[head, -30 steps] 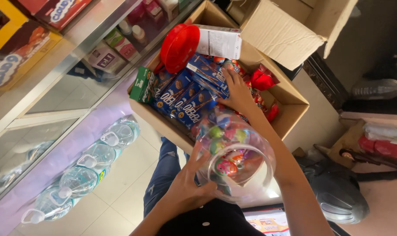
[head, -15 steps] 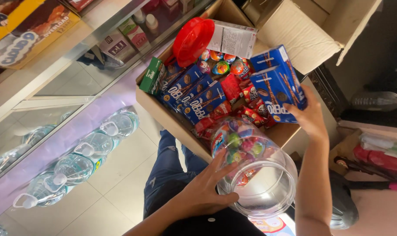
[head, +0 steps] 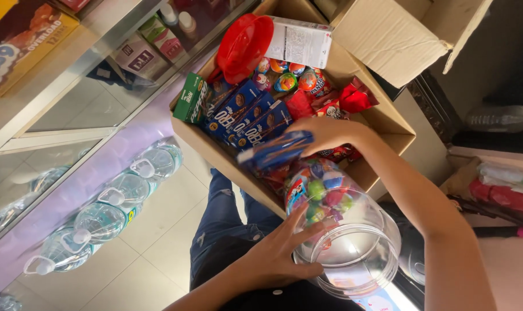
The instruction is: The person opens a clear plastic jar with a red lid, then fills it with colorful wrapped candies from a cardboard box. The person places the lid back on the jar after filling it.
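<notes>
My left hand point(head: 278, 253) grips the side of a clear plastic jar point(head: 345, 236) that lies tilted on my lap, its mouth toward me and colourful egg-shaped sweets in its far end. My right hand point(head: 324, 131) holds blue snack boxes point(head: 276, 151), blurred with motion, low over the near left part of an open cardboard box point(head: 388, 118). Inside the box lie more blue snack boxes point(head: 241, 118), a green box point(head: 187, 105), red wrapped packets point(head: 356, 97), foil eggs point(head: 287, 80), a red lid point(head: 243, 46) and a white carton point(head: 301, 43).
A glass display counter point(head: 83, 80) with packaged goods runs along the left. Several large water bottles point(head: 106, 216) lie on the tiled floor beside it. Another cardboard box point(head: 399, 34) stands behind. A dark helmet-like object point(head: 411, 253) and bags point(head: 503, 190) sit at the right.
My right hand lifted the blue snack boxes out to the right, then swung them back left and down over the carton. The jar shifted slightly lower in my left hand.
</notes>
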